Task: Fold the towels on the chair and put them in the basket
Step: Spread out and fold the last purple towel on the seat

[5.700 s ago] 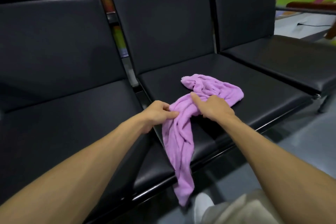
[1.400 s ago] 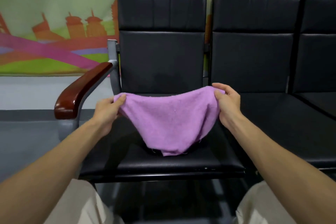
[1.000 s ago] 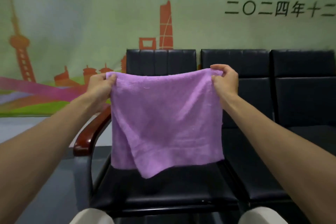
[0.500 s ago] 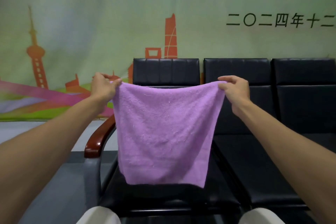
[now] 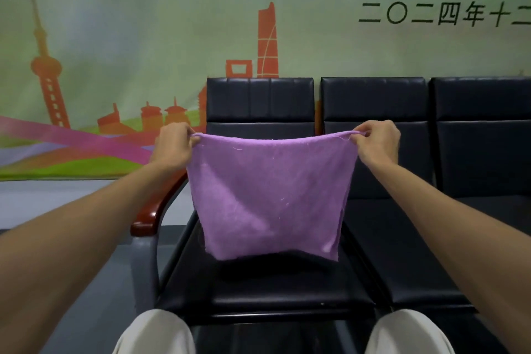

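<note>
Left hand (image 5: pixel 175 144) and right hand (image 5: pixel 378 141) each pinch a top corner of the purple terry towel (image 5: pixel 270 198), which hangs spread out above the black padded chair seat (image 5: pixel 264 287), beside its wooden armrest (image 5: pixel 155 210)

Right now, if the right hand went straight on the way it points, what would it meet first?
Probably the backrest of the second chair, directly beyond the right hand that pinches the towel corner; depth is hard to judge.
</note>
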### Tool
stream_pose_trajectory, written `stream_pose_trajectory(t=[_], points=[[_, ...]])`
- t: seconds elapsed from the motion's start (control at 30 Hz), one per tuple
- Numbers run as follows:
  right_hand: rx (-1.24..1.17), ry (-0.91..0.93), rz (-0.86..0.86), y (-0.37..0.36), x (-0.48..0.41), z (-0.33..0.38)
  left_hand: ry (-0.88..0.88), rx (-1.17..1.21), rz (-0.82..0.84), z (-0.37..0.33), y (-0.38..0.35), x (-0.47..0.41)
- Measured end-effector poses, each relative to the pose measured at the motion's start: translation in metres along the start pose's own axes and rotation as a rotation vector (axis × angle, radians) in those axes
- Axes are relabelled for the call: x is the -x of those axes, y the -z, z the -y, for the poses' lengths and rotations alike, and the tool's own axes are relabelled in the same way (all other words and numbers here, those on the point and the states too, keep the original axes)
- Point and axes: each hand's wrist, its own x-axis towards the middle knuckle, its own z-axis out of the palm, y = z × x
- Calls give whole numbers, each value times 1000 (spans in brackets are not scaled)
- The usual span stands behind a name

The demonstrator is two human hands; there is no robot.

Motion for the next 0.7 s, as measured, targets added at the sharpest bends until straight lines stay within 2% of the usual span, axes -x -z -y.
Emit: stream_pose_trajectory(t=[0.23,0.37,0.47,0.6,0.7], points=[[-64,-60,77,-6,6,-1,21,100,-86,1,-1,-1],[-146,-117,115,-4,14,-2,13,120,-60,0,5,10],[-208,-174,109,3,21,1,-10,103,-39,5,9,17],[-314,-250,94,12,23,9,17,124,-98,7,21,17],[-335,-254,91,15,18,16,39,99,-86,6,23,13]])
